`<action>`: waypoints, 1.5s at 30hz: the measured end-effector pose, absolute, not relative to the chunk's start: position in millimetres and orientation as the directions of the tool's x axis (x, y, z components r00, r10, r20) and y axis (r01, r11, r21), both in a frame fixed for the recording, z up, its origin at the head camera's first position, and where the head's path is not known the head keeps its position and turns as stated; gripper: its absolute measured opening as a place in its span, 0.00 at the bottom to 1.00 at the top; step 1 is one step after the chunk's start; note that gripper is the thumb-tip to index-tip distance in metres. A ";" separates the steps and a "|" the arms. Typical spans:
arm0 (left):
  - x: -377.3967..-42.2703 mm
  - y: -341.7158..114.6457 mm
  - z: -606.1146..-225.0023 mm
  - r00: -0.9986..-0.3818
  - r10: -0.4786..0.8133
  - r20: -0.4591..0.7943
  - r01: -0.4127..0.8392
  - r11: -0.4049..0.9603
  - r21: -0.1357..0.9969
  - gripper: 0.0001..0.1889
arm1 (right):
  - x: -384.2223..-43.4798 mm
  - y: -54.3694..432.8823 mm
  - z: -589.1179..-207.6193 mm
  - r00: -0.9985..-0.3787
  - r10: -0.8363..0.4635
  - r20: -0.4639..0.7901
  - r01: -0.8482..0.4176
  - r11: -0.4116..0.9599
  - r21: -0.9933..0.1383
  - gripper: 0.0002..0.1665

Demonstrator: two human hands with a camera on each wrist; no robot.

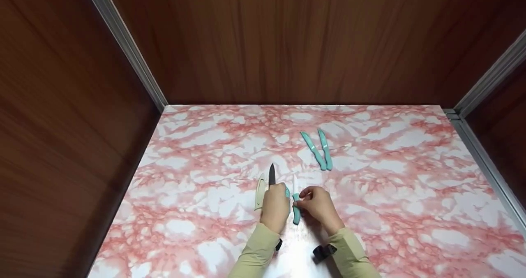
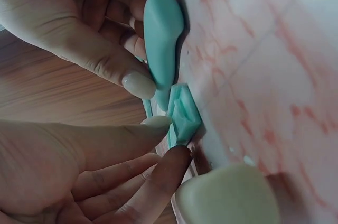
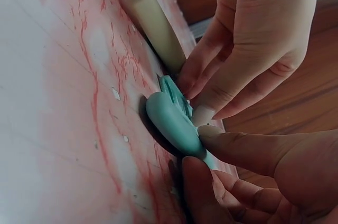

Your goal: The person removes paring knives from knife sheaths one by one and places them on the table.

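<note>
A small knife (image 1: 296,217) with a teal handle and pale blade points away from me on the table. My right hand (image 1: 319,206) pinches its handle (image 3: 177,129) between thumb and fingers. Just left of it, my left hand (image 1: 276,206) pinches the open end of a teal blade sheath (image 2: 184,114), its thumb and a fingertip on the sides. Handle and sheath lie side by side in both wrist views. Beyond the left hand sticks out a dark blade (image 1: 272,175); a cream handle (image 2: 229,197) shows below the left fingers in the left wrist view.
A cream sheath (image 1: 259,193) lies left of the left hand. Two teal knives (image 1: 314,151) in teal sheaths lie farther back to the right, handle ends together. Brown wood-grain panels (image 1: 279,43) wall the pink-marbled table (image 1: 197,228) at the back and sides.
</note>
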State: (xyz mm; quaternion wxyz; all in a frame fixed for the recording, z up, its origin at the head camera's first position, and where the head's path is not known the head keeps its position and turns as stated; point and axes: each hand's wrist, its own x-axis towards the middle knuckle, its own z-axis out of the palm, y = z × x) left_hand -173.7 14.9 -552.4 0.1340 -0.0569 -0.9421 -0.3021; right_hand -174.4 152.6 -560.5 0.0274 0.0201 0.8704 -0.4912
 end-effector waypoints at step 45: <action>-168.4 13.7 -554.8 -0.946 0.112 0.304 0.266 0.804 0.532 0.09 | -177.2 148.3 -560.4 -1.000 -0.017 -0.008 -0.002 0.540 -0.842 0.14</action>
